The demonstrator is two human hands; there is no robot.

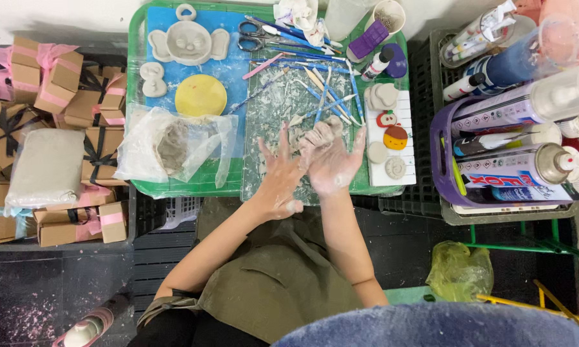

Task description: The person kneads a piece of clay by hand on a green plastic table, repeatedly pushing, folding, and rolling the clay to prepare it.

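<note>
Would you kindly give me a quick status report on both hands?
Left hand and right hand open, clay-smeared, together. Grey clay lump at right fingertips. Blue modelling tools beyond.

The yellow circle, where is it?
In the head view, the yellow circle lies on the left part of the green tray, just below the grey clay face and above the plastic bag.

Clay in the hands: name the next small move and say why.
Probably keep pressing the clay lump between the left hand and right hand. Both palms are clay-smeared and close together over the cutting mat, and the lump looks rough and unshaped, with the modelling tools lying untouched.
</note>
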